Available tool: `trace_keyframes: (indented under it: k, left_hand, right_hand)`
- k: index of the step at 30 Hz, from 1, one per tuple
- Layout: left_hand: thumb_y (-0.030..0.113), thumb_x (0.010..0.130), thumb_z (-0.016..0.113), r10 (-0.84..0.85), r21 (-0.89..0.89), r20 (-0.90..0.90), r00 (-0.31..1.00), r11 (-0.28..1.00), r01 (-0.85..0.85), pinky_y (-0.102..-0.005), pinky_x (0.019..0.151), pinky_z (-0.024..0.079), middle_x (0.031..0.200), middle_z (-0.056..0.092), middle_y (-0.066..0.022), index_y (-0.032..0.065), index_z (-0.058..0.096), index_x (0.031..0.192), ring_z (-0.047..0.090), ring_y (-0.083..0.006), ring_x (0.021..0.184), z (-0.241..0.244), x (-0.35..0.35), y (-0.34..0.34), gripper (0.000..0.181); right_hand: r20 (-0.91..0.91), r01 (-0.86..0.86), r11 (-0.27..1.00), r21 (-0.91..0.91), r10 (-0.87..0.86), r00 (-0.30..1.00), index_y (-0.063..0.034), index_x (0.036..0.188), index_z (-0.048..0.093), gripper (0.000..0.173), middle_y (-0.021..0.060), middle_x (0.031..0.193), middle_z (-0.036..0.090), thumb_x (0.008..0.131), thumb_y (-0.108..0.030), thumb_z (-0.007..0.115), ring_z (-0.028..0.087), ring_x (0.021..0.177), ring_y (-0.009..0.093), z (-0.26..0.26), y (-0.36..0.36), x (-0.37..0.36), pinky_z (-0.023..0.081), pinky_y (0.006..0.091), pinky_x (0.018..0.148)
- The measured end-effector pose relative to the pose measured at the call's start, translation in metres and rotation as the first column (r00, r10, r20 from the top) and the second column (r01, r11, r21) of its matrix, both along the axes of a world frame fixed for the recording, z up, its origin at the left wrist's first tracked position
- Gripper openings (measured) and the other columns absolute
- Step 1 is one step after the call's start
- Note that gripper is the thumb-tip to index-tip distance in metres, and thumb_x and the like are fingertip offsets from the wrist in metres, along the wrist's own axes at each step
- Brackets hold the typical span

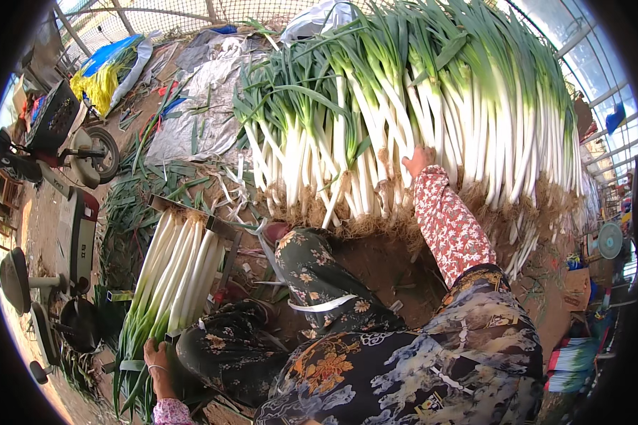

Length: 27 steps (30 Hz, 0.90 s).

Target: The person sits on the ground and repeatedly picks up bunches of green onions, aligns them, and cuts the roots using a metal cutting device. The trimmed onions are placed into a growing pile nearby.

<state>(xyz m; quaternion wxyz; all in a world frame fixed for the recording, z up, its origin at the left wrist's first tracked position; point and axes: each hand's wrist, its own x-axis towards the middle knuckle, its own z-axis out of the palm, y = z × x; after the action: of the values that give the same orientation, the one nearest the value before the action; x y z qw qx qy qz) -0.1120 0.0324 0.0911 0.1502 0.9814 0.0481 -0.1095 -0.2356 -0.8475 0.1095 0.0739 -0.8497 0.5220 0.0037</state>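
A big heap of long green onions (473,122) lies in front of me, leaves away from me and brown roots towards me. My right hand (419,159) reaches into it, fingers around a white onion stalk (401,122) near the middle. At my left, a smaller batch of onions (178,260) rests on a low metal frame, its root ends against an upright metal plate (218,227). My left hand (158,366) lies on the green leaves of this batch; its grip on them is partly hidden.
Cut leaves (133,228) litter the ground at left, beside a parked electric scooter (80,234). A pale plastic sheet (207,111) lies beyond. At right are a fan (610,240), a cardboard box (578,289) and wrapped onion bundles (571,364). My knees (308,260) are close to the heap.
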Motion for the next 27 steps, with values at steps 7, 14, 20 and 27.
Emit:
trace_keyframes:
  k: [7, 14, 20, 27]
  left_hand:
    - [0.016, 0.075, 0.063, -0.113, 0.066, 0.141, 0.984, 0.992, 0.104, -0.0417, 0.091, 0.046, 0.109, 0.062, -0.0179, -0.0034, 0.066, 0.1, 0.059, -0.0354, 0.102, 0.004, -0.021, -0.002, 0.032]
    - [0.023, 0.082, 0.058, -0.022, 0.376, -0.193, 0.981, 0.922, 0.095, -0.0518, 0.085, 0.047, 0.135, 0.051, -0.0134, 0.0088, 0.065, 0.106, 0.057, -0.0364, 0.111, 0.027, -0.009, -0.049, 0.029]
    - [0.028, 0.077, 0.071, -0.04, 0.403, -0.267, 0.963, 0.903, 0.149, -0.0452, 0.089, 0.045, 0.121, 0.06, -0.0106, 0.009, 0.069, 0.104, 0.056, -0.032, 0.113, 0.039, 0.006, -0.087, 0.033]
    - [0.013, 0.074, 0.067, -0.052, 0.208, -0.198, 0.979, 0.974, 0.093, -0.0399, 0.092, 0.047, 0.113, 0.062, -0.0194, 0.0009, 0.068, 0.101, 0.059, -0.0363, 0.107, 0.062, 0.006, -0.079, 0.03]
  right_hand:
    - [0.025, 0.364, 0.93, -0.043, -0.363, 0.931, 0.0018, 0.136, 0.036, 0.093, 0.0174, 0.133, 0.045, 0.072, -0.052, 0.077, 0.045, 0.123, 0.033, -0.012, 0.049, 0.058, 0.04, 0.0464, 0.103]
    - [0.002, 0.503, 0.841, 0.202, -0.513, 0.858, 0.0053, 0.134, 0.036, 0.084, 0.0206, 0.134, 0.039, 0.073, -0.035, 0.076, 0.042, 0.123, 0.034, 0.004, 0.057, 0.086, 0.041, 0.0478, 0.102]
    - [0.191, 0.313, 0.869, 0.383, -0.406, 0.894, 0.0114, 0.133, 0.031, 0.094, 0.0298, 0.124, 0.053, 0.065, -0.027, 0.083, 0.06, 0.107, 0.039, -0.044, -0.004, 0.057, 0.05, 0.0405, 0.095]
    - [0.395, -0.084, 0.54, 0.838, -0.491, 0.776, 0.0032, 0.099, 0.061, 0.034, 0.0162, 0.104, 0.056, 0.072, -0.015, 0.069, 0.053, 0.097, 0.026, 0.053, 0.005, 0.036, 0.046, 0.0381, 0.085]
